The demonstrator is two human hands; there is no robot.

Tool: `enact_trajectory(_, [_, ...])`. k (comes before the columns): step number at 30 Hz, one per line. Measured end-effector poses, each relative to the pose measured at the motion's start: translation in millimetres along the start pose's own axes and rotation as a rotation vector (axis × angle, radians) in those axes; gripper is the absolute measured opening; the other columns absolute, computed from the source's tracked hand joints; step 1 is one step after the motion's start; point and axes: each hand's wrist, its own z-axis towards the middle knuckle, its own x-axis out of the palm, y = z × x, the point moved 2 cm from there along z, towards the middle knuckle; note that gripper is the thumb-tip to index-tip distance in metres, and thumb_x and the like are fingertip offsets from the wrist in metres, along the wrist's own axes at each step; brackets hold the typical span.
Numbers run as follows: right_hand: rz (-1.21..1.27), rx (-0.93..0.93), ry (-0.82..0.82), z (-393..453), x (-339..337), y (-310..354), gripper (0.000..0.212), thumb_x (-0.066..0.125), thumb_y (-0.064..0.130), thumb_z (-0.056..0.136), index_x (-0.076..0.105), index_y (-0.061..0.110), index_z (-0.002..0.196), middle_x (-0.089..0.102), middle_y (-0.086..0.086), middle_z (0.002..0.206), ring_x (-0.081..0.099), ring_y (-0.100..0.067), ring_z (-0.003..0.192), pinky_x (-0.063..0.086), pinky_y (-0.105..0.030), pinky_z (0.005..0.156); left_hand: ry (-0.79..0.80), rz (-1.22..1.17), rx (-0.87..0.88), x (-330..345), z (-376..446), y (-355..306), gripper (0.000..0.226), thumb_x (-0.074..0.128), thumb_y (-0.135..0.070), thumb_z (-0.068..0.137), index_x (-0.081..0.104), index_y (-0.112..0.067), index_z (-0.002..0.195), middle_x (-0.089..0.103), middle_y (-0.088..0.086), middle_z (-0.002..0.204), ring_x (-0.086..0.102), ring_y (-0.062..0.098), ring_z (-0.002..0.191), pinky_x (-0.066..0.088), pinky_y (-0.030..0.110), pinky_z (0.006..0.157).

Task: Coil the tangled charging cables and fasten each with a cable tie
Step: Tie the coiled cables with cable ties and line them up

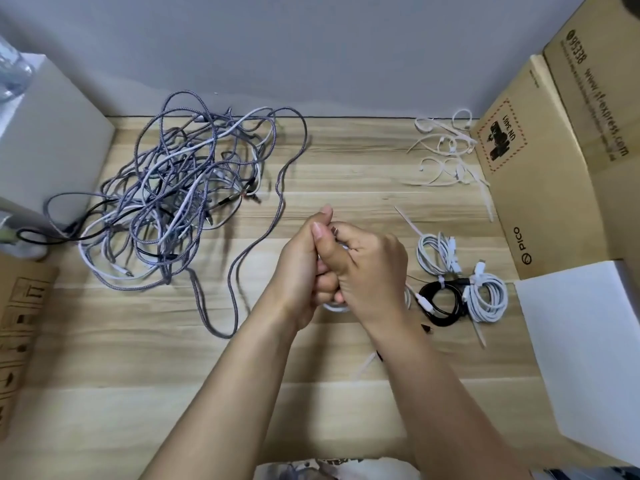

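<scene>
While hands [332,268] clasp | tangled cables [180,188] left | cardboard box [540,174] right

**Bare forearms and hands, no sleeves in view**

Two bare forearms rise from the bottom edge of the head view, ending in the left hand [300,268] and the right hand [367,271]. No sleeve, cuff, watch, ring or glove covers either arm; both are uncovered from the frame edge to the fingertips. The fingernails that show are short and unpainted. Below the hands, at the lower frame edge between the forearms, a patch of light patterned fabric [332,469] shows; its kind cannot be told.
</scene>
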Motion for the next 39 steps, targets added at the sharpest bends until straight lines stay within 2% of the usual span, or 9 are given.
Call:
enact_trajectory(8, [-0.116, -0.172, -0.271, -1, 9, 2, 0.044, 0.054, 0.047, 0.082, 0.058, 0.015, 0.051, 0.045, -0.003, 0.038, 0.035, -0.027, 0.038, 0.033, -0.022, 0.039, -0.119, -0.108, 0.079, -5, 11, 8, 0.063, 0.038, -0.040, 0.096, 0.034, -0.020, 0.038, 0.026, -0.007, 0.031, 0.024, 0.006, 0.023, 0.020, 0.008, 0.032])
enact_trajectory(11, [-0.085, -0.143, -0.328, 4, 5, 3, 0.033, 0.057, 0.044, 0.080, 0.071, 0.021, 0.060, 0.052, -0.002, 0.040, 0.046, -0.024, 0.038, 0.035, -0.024, 0.040, -0.184, -0.031, 0.254, -2, 19, 10, 0.048, 0.040, -0.038, 0.097, 0.034, -0.019, 0.054, 0.031, -0.004, 0.041, 0.029, 0.009, 0.035, 0.020, 0.015, 0.039])
enact_trajectory(15, [0.459, 0.265, -0.140, 21, -2, -7, 0.034, 0.055, 0.052, 0.081, 0.063, 0.027, 0.058, 0.048, -0.001, 0.034, 0.048, -0.024, 0.030, 0.041, -0.033, 0.040, 0.087, -0.008, 0.332, 5, 26, 13, 0.045, 0.041, -0.038, 0.097, 0.042, -0.010, 0.061, 0.033, -0.003, 0.043, 0.035, 0.012, 0.039, 0.031, 0.019, 0.042])
enact_trajectory(19, [0.560, 0.337, -0.018, 37, -3, -11, 0.037, 0.057, 0.039, 0.087, 0.063, 0.016, 0.059, 0.051, -0.001, 0.039, 0.055, -0.029, 0.032, 0.037, -0.025, 0.031, 0.370, -0.169, 0.222, 1, 33, 9, 0.040, 0.041, -0.041, 0.094, 0.058, -0.022, 0.063, 0.033, -0.006, 0.044, 0.038, 0.013, 0.042, 0.037, 0.021, 0.049])
enact_trajectory(25, [0.425, 0.287, 0.265, 105, 20, -44, 0.043, 0.049, 0.052, 0.081, 0.068, 0.021, 0.057, 0.051, 0.008, 0.046, 0.049, -0.007, 0.048, 0.038, -0.025, 0.055, 0.287, -0.228, 0.123, -4, 65, -1, 0.033, 0.040, -0.041, 0.086, 0.035, -0.017, 0.065, 0.029, -0.008, 0.043, 0.033, 0.008, 0.040, 0.048, 0.031, 0.062])
enact_trajectory(28, [0.269, 0.338, 0.004, 164, 12, -92, 0.041, 0.045, 0.054, 0.082, 0.070, 0.025, 0.068, 0.057, -0.004, 0.066, 0.053, -0.015, 0.065, 0.041, -0.031, 0.067, 0.231, -0.313, 0.111, -5, 81, -3, 0.032, 0.042, -0.041, 0.083, 0.038, -0.019, 0.059, 0.028, -0.009, 0.042, 0.032, 0.007, 0.038, 0.053, 0.033, 0.062])
enact_trajectory(30, [0.004, 0.421, -0.137, 196, 2, -133, 0.026, 0.049, 0.038, 0.086, 0.069, 0.023, 0.094, 0.062, -0.007, 0.106, 0.057, -0.021, 0.101, 0.043, -0.032, 0.088, 0.216, -0.335, 0.099, -5, 91, -2, 0.033, 0.043, -0.042, 0.082, 0.038, -0.020, 0.059, 0.028, -0.009, 0.043, 0.032, 0.007, 0.038, 0.053, 0.034, 0.062])
enact_trajectory(33, [-0.311, 0.681, -0.043, 210, -9, -177, 0.033, 0.050, 0.027, 0.088, 0.054, 0.030, 0.121, 0.036, -0.003, 0.138, 0.029, -0.023, 0.133, 0.023, -0.036, 0.107, 0.189, -0.338, 0.078, -6, 101, 1, 0.033, 0.044, -0.043, 0.081, 0.039, -0.020, 0.059, 0.028, -0.009, 0.043, 0.033, 0.007, 0.038, 0.054, 0.034, 0.063])
enact_trajectory(39, [-0.380, 0.787, 0.047, 207, -2, -194, 0.047, 0.053, 0.029, 0.085, 0.045, 0.019, 0.130, 0.016, -0.004, 0.153, 0.011, -0.026, 0.142, 0.012, -0.042, 0.112, 0.124, -0.277, 0.033, -13, 110, 10, 0.033, 0.044, -0.045, 0.081, 0.034, -0.019, 0.064, 0.028, -0.009, 0.043, 0.033, 0.007, 0.039, 0.052, 0.036, 0.067])
